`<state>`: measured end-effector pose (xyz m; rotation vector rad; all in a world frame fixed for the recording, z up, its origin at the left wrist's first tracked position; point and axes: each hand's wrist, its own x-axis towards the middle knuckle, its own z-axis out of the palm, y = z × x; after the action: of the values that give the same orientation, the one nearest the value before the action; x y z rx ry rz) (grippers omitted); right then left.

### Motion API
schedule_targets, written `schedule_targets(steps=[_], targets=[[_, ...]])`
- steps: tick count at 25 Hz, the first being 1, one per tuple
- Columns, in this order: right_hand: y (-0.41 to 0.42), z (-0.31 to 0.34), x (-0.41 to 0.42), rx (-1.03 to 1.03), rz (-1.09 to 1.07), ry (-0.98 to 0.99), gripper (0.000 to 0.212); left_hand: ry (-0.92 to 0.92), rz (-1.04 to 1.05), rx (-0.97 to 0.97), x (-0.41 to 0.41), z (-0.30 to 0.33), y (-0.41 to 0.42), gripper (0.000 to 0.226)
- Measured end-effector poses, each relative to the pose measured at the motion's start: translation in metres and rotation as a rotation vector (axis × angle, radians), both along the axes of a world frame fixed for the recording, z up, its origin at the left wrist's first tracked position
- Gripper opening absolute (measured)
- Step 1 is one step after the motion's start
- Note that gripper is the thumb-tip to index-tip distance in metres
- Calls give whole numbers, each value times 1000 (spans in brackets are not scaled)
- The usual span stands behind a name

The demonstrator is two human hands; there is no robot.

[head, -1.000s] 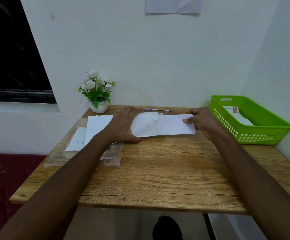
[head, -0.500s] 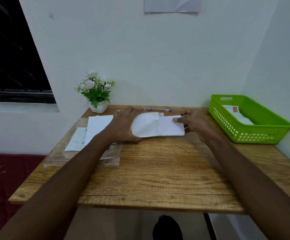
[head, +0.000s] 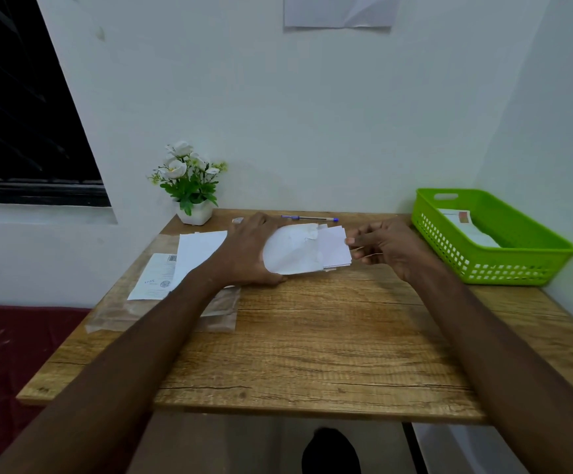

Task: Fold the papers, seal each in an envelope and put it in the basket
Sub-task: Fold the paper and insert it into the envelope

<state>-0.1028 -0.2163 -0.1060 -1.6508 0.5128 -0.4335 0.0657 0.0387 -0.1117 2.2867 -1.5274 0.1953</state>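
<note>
Nearest you, your two forearms reach out over the wooden tabletop [head: 312, 336]. On your left side a clear plastic sleeve [head: 162, 309] lies flat, and just beyond it a printed sheet [head: 156, 277] and a stack of blank papers [head: 199, 249] overlap. Your left hand [head: 249, 251] rests on the envelope [head: 292, 251], fingers spread and pressing it to the tabletop; its rounded flap stands open toward your right. Your right hand [head: 386, 249] has its fingers curled and pinches the right edge of the folded paper [head: 334, 248], which sits partly inside the envelope mouth with its right end sticking out. Farther right, the green basket [head: 504, 261] stands at the tabletop's edge with an envelope already in it. At the back a pen [head: 309, 218] lies near the wall, and a small flower pot [head: 192, 186] stands at the far left corner.
</note>
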Motion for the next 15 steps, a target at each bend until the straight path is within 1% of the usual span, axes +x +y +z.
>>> schedule_targets(steps=[4, 8, 15], targets=[[5, -4, 2, -22, 8, -30, 16, 3, 14, -1, -4, -2, -5, 109], [13, -10, 5, -43, 43, -68, 23, 5, 32, -7, -7, -3, -7, 115], [20, -15, 11, -5, 181, -52, 10, -21, 38, 24, -10, -4, -11, 111]])
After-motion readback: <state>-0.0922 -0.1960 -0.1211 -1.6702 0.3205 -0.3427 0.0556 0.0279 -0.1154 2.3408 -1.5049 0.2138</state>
